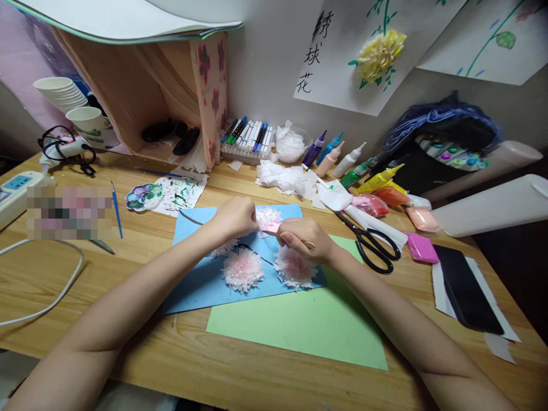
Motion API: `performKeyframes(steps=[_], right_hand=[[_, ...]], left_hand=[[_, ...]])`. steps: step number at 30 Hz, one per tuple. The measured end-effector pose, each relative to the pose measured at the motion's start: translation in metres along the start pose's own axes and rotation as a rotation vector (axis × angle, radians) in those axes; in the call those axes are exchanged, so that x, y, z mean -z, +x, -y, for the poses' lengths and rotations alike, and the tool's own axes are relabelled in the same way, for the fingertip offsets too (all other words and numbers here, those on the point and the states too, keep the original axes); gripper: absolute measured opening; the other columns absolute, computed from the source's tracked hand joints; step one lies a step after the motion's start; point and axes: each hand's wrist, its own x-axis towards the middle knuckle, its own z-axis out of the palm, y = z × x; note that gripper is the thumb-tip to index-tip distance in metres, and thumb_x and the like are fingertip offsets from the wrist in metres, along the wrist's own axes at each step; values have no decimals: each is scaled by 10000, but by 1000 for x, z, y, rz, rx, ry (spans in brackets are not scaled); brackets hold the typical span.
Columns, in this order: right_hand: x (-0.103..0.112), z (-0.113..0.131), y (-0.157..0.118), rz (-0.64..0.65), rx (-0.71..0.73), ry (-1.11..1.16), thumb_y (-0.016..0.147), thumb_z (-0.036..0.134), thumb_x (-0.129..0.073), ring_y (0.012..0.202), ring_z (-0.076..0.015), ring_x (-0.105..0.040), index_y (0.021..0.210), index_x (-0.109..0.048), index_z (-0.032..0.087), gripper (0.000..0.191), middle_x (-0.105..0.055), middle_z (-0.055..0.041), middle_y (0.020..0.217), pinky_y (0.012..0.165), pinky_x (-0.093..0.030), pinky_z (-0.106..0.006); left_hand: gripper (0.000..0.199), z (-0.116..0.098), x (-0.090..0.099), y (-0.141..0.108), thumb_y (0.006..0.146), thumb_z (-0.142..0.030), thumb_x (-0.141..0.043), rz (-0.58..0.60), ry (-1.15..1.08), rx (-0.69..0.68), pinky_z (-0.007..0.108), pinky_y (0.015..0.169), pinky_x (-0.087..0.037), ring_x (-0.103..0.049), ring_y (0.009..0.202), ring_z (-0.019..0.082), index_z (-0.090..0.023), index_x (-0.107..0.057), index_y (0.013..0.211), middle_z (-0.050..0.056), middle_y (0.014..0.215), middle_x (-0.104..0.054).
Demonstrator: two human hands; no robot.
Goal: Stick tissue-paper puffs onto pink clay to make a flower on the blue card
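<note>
My left hand [237, 217] is closed at the left edge of a pink and white paper flower [269, 216]; what its fingers grip is hidden. My right hand [306, 240] is wrapped round a wooden stick [309, 245], whose end shows below the fingers. A flat pink piece [270, 228] spans the gap between both hands, over the flower. Nearer to me, two fluffy paper flowers, one on the left [243, 270] and one on the right [296, 267], lie on blue card [192, 288]. Another flower is partly under my left wrist. Dark curved stems run across the card.
Green paper [299, 325] lies under the blue card. Black-handled scissors [377, 248] rest on the right, near a phone [466, 288]. Behind are paint bottles [329, 157], white tissue [286, 177] and markers [248, 137]. A paintbrush [116, 210] and white cable [71, 279] are left.
</note>
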Motion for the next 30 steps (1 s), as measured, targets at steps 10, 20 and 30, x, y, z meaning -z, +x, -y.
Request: performKeyframes(steps=[10,20,30], right_hand=[[-5,-3,0,27,29,-160,994,386,-180,547,-127,-474,634,-477,185,508,-519,-22,563,556,-344,-244],[-7,-5,1,19,-23,-109,992,388,-181,548,-122,-464,641,-473,182,501,-513,-22,574,557,-348,-248],[-9,1,39,-141,-607,273,945,500,-291,409,-95,-493,514,-445,183,557,-532,2,435,466,-394,-226]], left_hand=[[250,2,-2,1,657,-226,-539,-32,20,-5,260,507,-353,-606,641,205,-151,-729,801,105,741,-700],[205,8,10,1,669,-321,-635,32,31,-22,228,571,-393,-622,721,182,-182,-719,794,63,815,-713],[175,30,7,16,659,-223,-685,134,85,-24,209,603,-399,-632,749,167,-185,-726,825,44,831,-725]])
